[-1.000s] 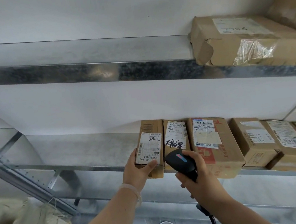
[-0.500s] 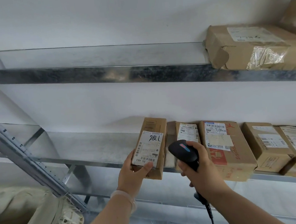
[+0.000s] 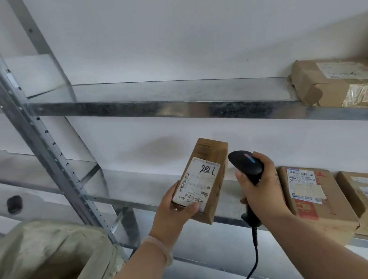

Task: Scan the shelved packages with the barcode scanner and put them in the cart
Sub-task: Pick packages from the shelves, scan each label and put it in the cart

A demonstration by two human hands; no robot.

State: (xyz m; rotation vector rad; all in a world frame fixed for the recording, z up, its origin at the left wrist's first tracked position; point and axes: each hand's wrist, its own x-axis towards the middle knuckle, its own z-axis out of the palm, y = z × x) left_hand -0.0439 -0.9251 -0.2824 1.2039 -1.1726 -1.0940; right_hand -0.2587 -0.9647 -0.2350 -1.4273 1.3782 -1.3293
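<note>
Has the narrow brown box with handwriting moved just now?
Yes. The narrow brown cardboard box, gripped by the left hand, came leftward off the metal shelf, away from the red-printed carton.

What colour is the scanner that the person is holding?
The scanner is black, with a small red-and-blue strip on top, seen in the head view.

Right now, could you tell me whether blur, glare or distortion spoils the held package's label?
Head view: on the held package, handwriting reads clearly, fine print is soft, no glare; tape on the upper-shelf box glints; the shelf upright leans, skewed by the wide-angle lens.
</note>
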